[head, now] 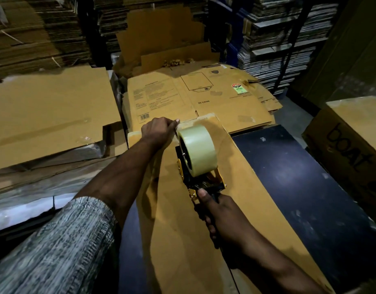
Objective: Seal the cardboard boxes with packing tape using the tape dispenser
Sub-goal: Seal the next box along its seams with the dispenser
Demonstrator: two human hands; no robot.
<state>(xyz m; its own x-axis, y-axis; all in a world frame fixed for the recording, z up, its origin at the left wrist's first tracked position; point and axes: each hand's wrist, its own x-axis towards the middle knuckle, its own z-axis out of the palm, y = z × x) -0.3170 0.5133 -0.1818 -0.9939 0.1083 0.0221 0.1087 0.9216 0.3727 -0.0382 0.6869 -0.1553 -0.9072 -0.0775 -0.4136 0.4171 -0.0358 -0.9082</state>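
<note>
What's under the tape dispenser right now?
The tape dispenser, gripped by the right hand, sits on a long flat cardboard piece over a dark surface. The contact point itself is hidden by the roll.

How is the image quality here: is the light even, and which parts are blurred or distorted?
Head view: dim, warm light falls on the middle, the corners go dark; the tape roll and right hand are fairly sharp; the grey sleeve at lower left is smeared; the racks bend from wide-angle distortion; glare shows on tape over the boat box.
</note>
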